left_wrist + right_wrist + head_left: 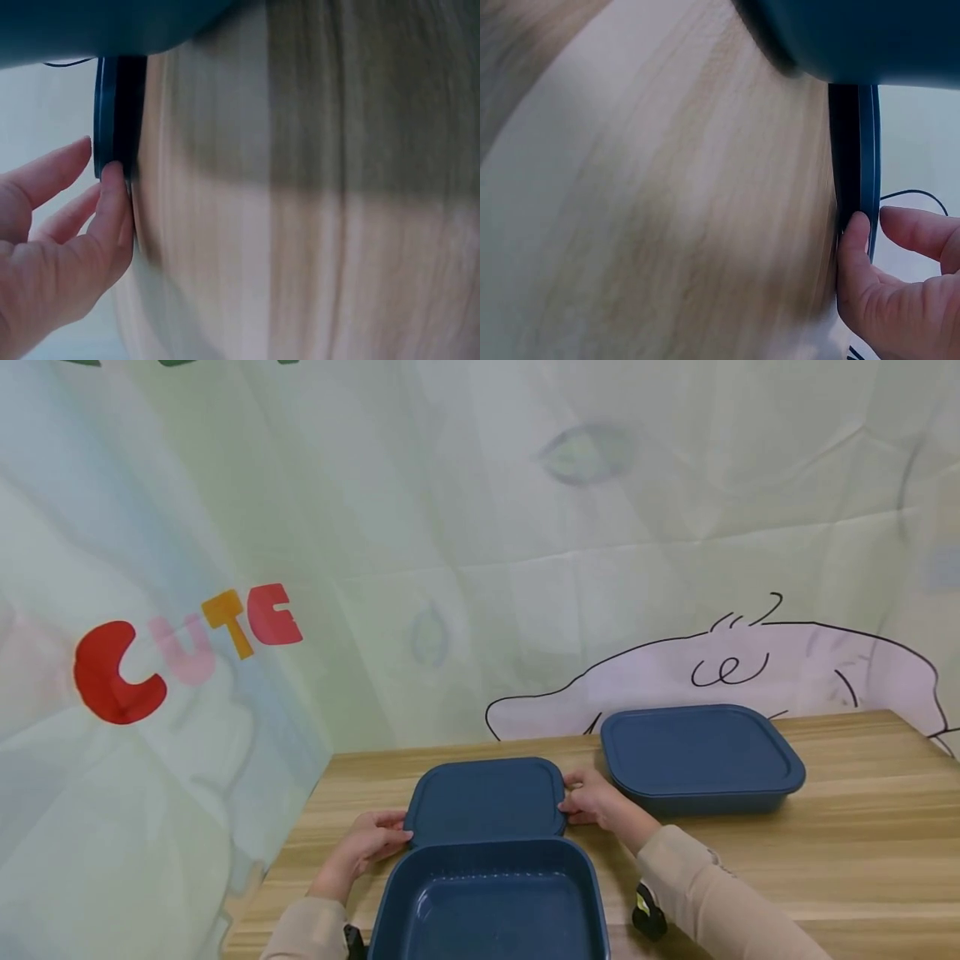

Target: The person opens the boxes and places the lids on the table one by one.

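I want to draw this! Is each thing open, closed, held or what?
Front box: open, empty where visible
Far box: closed
Middle lid: flat, held at both ends; box underneath unclear
Left hand: holding middle lid's left edge
Right hand: holding middle lid's right edge

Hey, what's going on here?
Someone's left hand and right hand are holding opposite sides of a blue lid, just beyond an open blue container. A lidded blue container sits farther right on the wooden table. Whether anything lies under the held lid, I can't tell.
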`<state>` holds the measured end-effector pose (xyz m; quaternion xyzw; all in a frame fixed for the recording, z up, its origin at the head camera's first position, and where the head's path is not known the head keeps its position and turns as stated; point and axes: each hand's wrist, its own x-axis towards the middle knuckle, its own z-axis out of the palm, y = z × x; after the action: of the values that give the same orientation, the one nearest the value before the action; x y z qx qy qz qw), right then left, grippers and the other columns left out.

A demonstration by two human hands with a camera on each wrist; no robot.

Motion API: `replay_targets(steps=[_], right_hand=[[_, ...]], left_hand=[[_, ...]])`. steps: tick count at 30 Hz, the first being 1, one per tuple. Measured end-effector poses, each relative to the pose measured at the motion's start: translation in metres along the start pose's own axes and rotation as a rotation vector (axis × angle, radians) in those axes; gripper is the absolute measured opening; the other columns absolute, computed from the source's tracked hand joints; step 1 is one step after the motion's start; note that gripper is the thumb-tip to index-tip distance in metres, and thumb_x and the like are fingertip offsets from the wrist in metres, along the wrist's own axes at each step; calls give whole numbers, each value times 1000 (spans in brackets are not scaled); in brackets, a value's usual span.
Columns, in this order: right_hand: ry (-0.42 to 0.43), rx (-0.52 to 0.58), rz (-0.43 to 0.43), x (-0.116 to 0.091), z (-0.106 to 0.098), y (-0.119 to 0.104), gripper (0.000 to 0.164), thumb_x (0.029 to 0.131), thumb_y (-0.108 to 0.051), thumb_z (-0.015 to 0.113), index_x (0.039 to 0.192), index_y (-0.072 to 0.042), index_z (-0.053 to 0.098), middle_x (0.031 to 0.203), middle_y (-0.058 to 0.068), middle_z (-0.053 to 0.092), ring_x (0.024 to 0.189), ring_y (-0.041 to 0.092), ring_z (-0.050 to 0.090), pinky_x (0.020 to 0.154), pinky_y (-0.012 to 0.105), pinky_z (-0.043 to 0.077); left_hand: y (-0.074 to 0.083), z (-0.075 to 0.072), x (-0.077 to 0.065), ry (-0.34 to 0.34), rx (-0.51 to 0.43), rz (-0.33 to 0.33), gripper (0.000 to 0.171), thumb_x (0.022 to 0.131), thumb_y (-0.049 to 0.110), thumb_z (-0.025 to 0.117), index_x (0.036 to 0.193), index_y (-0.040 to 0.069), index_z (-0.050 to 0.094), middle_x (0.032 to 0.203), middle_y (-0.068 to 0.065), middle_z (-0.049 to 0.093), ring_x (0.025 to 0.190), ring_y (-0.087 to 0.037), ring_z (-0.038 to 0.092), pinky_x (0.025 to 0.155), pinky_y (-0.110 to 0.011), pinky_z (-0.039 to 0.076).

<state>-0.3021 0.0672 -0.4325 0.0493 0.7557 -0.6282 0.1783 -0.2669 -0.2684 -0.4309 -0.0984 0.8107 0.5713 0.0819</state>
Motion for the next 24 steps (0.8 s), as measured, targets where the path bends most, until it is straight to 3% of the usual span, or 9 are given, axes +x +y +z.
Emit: replay_targets(steps=[5, 16, 24], right_hand=[[-6, 4, 4, -2, 0, -2, 52, 83, 13, 55, 132, 13, 36, 90, 16, 49, 73, 20, 50, 64, 30, 53], [10, -6, 8, -4, 1, 2, 46, 86, 8, 55, 129, 10, 41, 88, 14, 48, 69, 19, 47, 60, 28, 51], [-39, 34, -17, -14, -2, -3, 47, 87, 4, 54, 132, 7, 39, 84, 10, 48, 57, 14, 45, 57, 27, 48]], left_hand=[[4, -1, -2, -9, 14, -4, 46, 81, -8, 64, 124, -16, 47, 112, -25, 55, 88, -17, 58, 78, -32, 53], [2, -4, -7, -52, 1, 20, 45, 84, -8, 61, 124, -19, 44, 122, -33, 49, 87, -17, 63, 81, -35, 52], [4, -7, -10, -93, 25, 48, 45, 87, -5, 59, 126, -20, 41, 118, -31, 50, 92, -20, 61, 86, -41, 50]])
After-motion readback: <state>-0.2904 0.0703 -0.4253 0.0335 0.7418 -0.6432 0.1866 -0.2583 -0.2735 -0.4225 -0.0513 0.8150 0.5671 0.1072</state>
